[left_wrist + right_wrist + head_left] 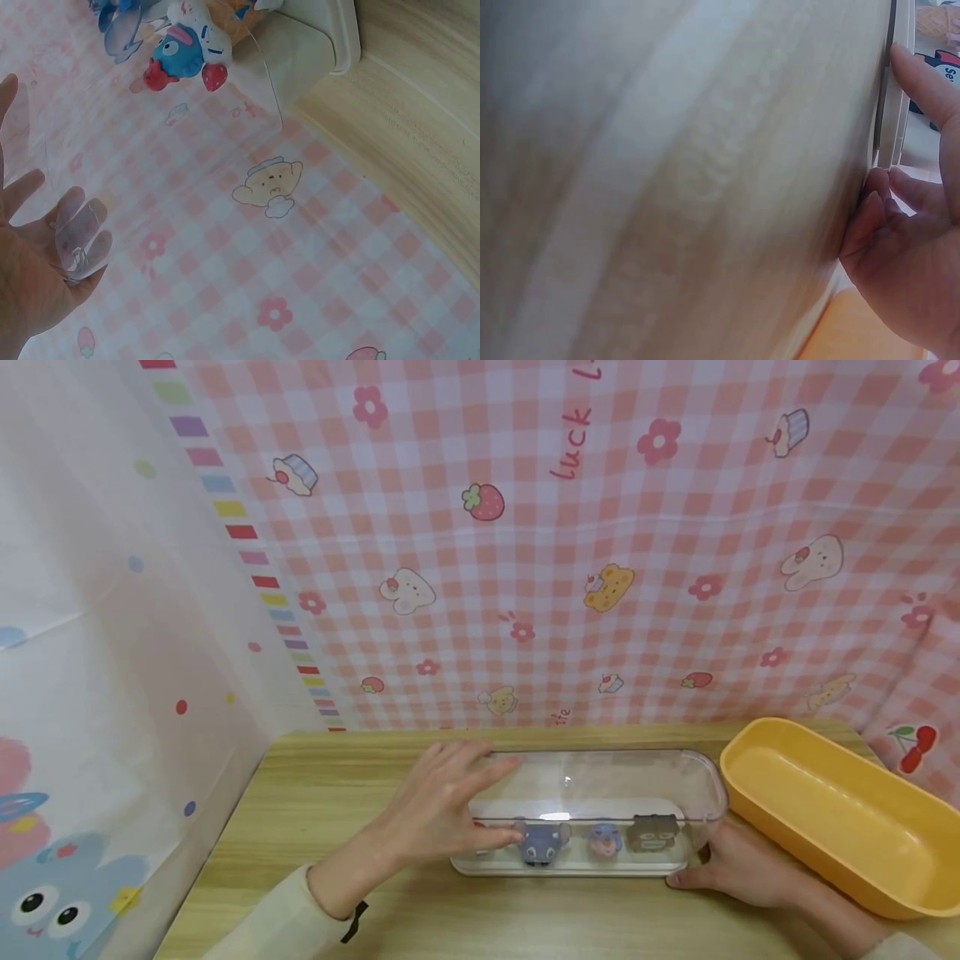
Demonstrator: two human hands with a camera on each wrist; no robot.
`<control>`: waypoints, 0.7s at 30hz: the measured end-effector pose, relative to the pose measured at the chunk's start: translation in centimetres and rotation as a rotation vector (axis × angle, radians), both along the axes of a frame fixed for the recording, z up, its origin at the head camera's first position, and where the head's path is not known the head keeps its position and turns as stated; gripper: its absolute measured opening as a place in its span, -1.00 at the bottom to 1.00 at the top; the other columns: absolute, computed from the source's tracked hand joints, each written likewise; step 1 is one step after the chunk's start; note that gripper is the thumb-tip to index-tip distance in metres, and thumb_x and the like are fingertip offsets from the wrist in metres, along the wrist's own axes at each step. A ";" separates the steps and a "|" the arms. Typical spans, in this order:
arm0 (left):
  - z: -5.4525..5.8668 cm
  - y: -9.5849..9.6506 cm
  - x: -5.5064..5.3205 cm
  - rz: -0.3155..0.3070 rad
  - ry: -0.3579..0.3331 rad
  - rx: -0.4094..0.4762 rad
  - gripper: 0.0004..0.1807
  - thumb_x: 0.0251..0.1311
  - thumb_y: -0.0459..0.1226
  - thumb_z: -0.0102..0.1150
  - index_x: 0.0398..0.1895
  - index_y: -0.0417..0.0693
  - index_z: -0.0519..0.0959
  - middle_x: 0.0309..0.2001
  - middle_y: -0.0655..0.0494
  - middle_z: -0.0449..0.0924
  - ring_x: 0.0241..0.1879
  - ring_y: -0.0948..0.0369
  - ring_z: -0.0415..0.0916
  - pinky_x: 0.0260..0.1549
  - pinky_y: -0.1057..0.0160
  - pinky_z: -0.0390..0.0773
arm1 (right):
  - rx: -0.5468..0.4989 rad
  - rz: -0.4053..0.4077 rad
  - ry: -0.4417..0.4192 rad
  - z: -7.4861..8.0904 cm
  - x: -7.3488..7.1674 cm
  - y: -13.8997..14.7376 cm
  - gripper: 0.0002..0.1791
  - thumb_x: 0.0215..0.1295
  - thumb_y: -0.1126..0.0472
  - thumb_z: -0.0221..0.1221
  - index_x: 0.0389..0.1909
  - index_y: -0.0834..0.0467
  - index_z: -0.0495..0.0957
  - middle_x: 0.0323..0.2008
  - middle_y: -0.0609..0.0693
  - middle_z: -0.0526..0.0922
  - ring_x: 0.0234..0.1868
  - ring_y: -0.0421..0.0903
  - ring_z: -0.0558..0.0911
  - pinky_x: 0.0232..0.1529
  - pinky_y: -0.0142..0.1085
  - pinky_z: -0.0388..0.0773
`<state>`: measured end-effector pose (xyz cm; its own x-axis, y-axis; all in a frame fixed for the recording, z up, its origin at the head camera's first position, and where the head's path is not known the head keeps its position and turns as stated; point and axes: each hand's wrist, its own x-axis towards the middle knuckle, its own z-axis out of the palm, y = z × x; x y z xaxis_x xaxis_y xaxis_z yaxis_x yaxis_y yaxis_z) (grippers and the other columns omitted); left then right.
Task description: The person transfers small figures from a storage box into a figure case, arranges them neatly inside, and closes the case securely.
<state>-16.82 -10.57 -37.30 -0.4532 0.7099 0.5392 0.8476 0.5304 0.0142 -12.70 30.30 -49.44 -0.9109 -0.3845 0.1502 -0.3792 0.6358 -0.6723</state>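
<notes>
A long box with a clear lid (622,774) and a white base (570,872) lies on the table in the head view. Inside stand a dark blue big-eared figurine (543,845), a small blue-and-pink figurine (604,839) and a brown figurine (654,833). My left hand (442,802) holds the lid's left end, thumb at the front and fingers towards the back. At the opposite end my right hand (742,864) grips the box's lower corner; in the right wrist view its thumb (922,82) lies along the rim. A blue figurine with a strawberry (180,56) shows through clear plastic.
A yellow tub (832,802) stands close beside the box, behind my right forearm. The wooden table (315,810) ends at a pink checked cloth (450,635) at the back. A white printed cloth (112,652) hangs on the left.
</notes>
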 end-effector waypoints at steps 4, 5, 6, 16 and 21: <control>-0.2 0.0 0.0 0.000 0.003 0.001 -0.09 -0.16 0.26 0.63 0.28 0.06 0.65 0.15 -0.03 0.65 0.08 0.07 0.59 -0.04 0.11 0.59 | 0.001 0.004 -0.007 -0.1 0.0 0.0 -0.19 0.00 -0.15 0.60 0.30 -0.11 0.52 0.20 -0.19 0.59 0.17 -0.29 0.48 0.16 -0.62 0.33; -0.3 0.0 -0.1 -0.001 0.001 0.004 -0.09 -0.16 0.25 0.64 0.28 0.05 0.65 0.15 -0.03 0.65 0.07 0.07 0.59 -0.05 0.12 0.59 | 0.006 0.004 -0.006 -0.1 0.0 0.0 -0.19 0.00 -0.16 0.60 0.29 -0.11 0.52 0.19 -0.19 0.59 0.15 -0.29 0.48 0.14 -0.59 0.36; -0.3 0.0 -0.1 -0.001 0.000 0.006 -0.09 -0.16 0.25 0.64 0.28 0.05 0.65 0.15 -0.03 0.65 0.08 0.07 0.59 -0.06 0.12 0.58 | 0.010 0.005 -0.008 -0.1 0.0 0.0 -0.20 0.00 -0.16 0.60 0.29 -0.11 0.52 0.18 -0.20 0.59 0.12 -0.29 0.49 0.12 -0.57 0.39; -0.7 0.2 -0.3 0.002 -0.004 0.012 -0.07 -0.16 0.29 0.62 0.30 0.05 0.64 0.15 -0.03 0.65 0.07 0.07 0.59 -0.05 0.12 0.59 | 0.043 -0.002 -0.001 -0.1 -0.1 0.2 -0.21 -0.01 -0.19 0.59 0.27 -0.15 0.53 0.13 -0.23 0.60 0.03 -0.28 0.49 0.03 -0.42 0.48; -0.8 0.2 -0.3 0.007 -0.028 0.011 -0.07 -0.15 0.29 0.61 0.31 0.07 0.63 0.16 -0.03 0.64 0.08 0.06 0.59 -0.04 0.11 0.59 | 0.032 0.001 -0.002 -0.2 -0.2 0.2 -0.21 -0.02 -0.18 0.60 0.27 -0.15 0.53 0.10 -0.21 0.59 -0.05 -0.28 0.47 -0.09 -0.41 0.45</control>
